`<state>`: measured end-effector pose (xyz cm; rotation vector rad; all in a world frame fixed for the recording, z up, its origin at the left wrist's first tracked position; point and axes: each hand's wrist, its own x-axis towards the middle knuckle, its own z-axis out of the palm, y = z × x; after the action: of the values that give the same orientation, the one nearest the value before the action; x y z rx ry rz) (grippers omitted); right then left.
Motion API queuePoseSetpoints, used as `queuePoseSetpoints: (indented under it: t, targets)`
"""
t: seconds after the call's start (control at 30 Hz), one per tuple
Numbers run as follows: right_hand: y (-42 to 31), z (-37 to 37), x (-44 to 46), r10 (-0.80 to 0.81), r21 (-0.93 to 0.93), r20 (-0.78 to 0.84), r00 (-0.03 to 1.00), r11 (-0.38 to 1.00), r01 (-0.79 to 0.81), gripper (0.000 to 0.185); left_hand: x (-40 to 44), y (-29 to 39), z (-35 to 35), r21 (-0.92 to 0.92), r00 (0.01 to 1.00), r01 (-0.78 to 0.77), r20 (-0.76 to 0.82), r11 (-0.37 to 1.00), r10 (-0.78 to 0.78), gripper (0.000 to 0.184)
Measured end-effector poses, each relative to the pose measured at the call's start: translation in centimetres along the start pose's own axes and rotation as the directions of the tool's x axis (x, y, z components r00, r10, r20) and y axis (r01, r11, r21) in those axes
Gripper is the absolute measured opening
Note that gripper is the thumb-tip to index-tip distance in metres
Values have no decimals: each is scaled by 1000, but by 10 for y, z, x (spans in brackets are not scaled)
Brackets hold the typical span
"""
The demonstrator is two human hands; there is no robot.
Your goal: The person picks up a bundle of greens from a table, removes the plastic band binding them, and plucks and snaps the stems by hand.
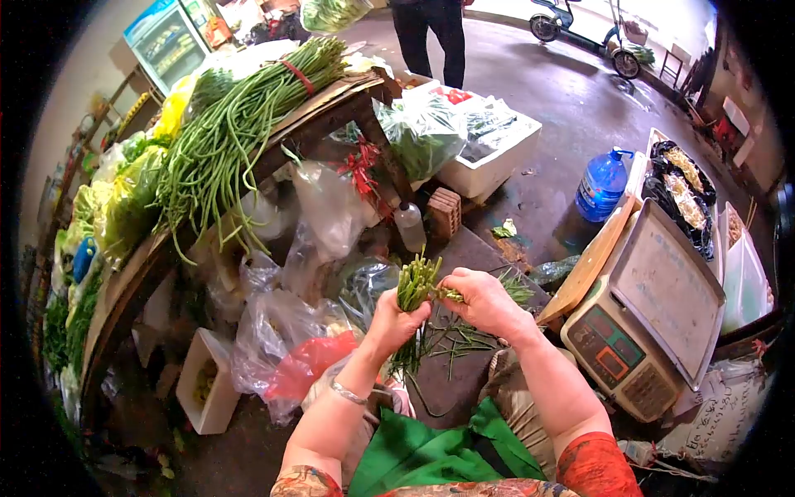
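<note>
My left hand (pixel 399 319) is wrapped around a bunch of green vegetable stalks (pixel 418 282), the fingers curled in and the thumb laid across the near side, so the palm is closed with the cut-looking ends standing up out of the top of my fist and thinner greenery hanging below it. My right hand (pixel 484 302) meets it at the same height, thumb and fingertips pressed together on a small tuft of stalks at the right side of the bunch; the curled fingers hide how many pieces sit in that pinch, and I cannot tell whether they are joined to the rest. The bunch is held up in front of me, above my knees, and loose stalks (pixel 454 338) lie scattered just beneath and beyond my hands on a dark flat surface. A silver bracelet (pixel 348 392) circles my left wrist, and a green apron (pixel 447 454) covers my lap. To my right, near that forearm, stands a digital scale (pixel 621 352) with a broad metal pan. To my left, crumpled clear plastic bags (pixel 269 331) lie around a red plastic bag (pixel 310 364), and above them a thick bundle of long beans (pixel 240 137), tied with a red band (pixel 298 77), droops over the edge of a stand.
</note>
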<state>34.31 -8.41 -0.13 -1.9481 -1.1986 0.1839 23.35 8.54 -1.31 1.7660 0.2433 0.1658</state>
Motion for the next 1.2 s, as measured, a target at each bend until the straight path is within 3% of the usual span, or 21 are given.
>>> queuePoseSetpoints:
  t: [0.23,0.33,0.4,0.47,0.53,0.67,0.7,0.77,0.83,0.93,1.03,1.2]
  targets:
    - [-4,-6,-1,33,-73,-19,999,997,-35,20,-2,10,0,-44,1000,-6,-20,999,5,4]
    - [0,-8,2,126,-69,-92,988,989,-132,17,-3,19,-4,-113,991,126,-26,986,-129,8]
    - [8,-5,5,194,199,-219,956,968,-151,16,-5,15,-5,-134,990,133,55,982,-127,12]
    - [12,-7,8,173,198,-278,945,973,-120,12,-6,14,-5,-85,985,137,117,987,-126,14]
    - [13,-10,9,374,553,-130,918,796,-246,11,-9,19,0,-153,985,115,146,982,-93,14]
    - [21,-5,8,337,700,-96,937,692,-177,12,-9,28,-3,-177,958,234,207,956,-197,16]
    - [19,-6,8,340,702,-88,936,688,-184,12,-9,24,-6,-226,957,253,201,941,-209,29]
    - [8,-11,9,371,808,-33,928,556,-193,11,-8,24,-8,-276,943,310,213,910,-257,29]
    - [-1,-16,11,396,830,-17,918,517,-208,12,-7,24,-9,-432,940,324,251,842,-233,30]
    - [-10,-18,10,430,846,15,903,475,-241,13,-4,23,-7,-468,929,353,276,810,-245,32]
    - [-13,-15,12,442,906,103,891,328,-268,15,-2,23,-6,-502,924,365,300,784,-238,35]
    - [-13,-10,13,436,903,147,888,306,-300,18,-1,26,-3,-519,920,369,324,771,-222,33]
